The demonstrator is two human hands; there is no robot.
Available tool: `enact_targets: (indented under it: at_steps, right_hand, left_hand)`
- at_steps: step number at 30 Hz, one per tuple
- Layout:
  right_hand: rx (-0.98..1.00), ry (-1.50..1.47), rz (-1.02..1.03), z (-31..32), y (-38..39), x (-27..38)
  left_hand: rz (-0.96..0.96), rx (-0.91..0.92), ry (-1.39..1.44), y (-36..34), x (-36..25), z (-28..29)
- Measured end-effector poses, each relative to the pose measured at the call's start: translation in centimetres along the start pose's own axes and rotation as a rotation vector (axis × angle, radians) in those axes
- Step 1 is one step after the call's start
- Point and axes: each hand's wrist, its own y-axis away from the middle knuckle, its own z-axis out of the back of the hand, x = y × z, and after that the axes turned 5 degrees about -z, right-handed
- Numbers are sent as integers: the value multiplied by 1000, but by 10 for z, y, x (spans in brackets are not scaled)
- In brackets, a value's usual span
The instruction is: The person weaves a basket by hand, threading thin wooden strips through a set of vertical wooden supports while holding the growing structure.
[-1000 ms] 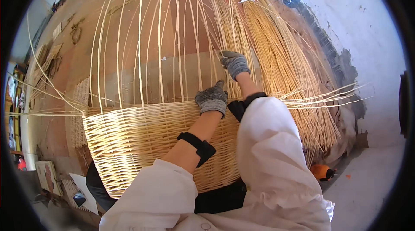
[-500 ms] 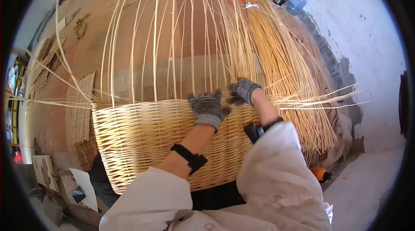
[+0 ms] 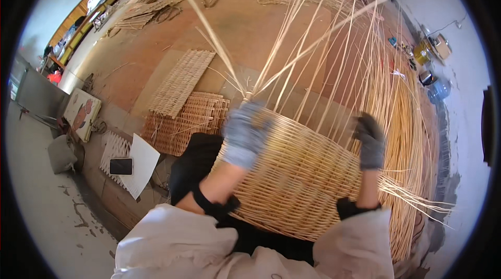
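Grey-gloved, has moved from the middle of the far edge, with left hand (image 3: pixel 247 132) now at the far left corner of the wicker panel (image 3: pixel 297 174), near and central in the scene, and right hand (image 3: pixel 369 135) apart from it near the rod pile (image 3: pixel 404 122) at right, apparently shifting work to that corner. Cannot tell through the blur whether pinching, spread or pressed together with either. Has, at far right, a blue jug (image 3: pixel 439 91) and a yellow container (image 3: pixel 421 53), with contents unclear.
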Motion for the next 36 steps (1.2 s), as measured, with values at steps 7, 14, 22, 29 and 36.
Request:
enact_targets:
  at_steps: [7,14,22,29,36]
  right_hand:
    - [532,1517,324,-222,-52,-16]
    - [1211,1220,191,-201,-116,-88]
    - [1223,1378,422,-219,-91,-66]
    - [1101,1586,1010,-224,-67,26]
    - [684,1297,825,-119,-26,-4]
  left_hand:
    - [-78,32,-204,-3,59,30]
    - [-23,6,-111,-9,62,24]
    - [44,-92,-168,18,74,38]
    - [20,-97,-84,11,91,39]
    - [-626,157,-418,-22,11,2]
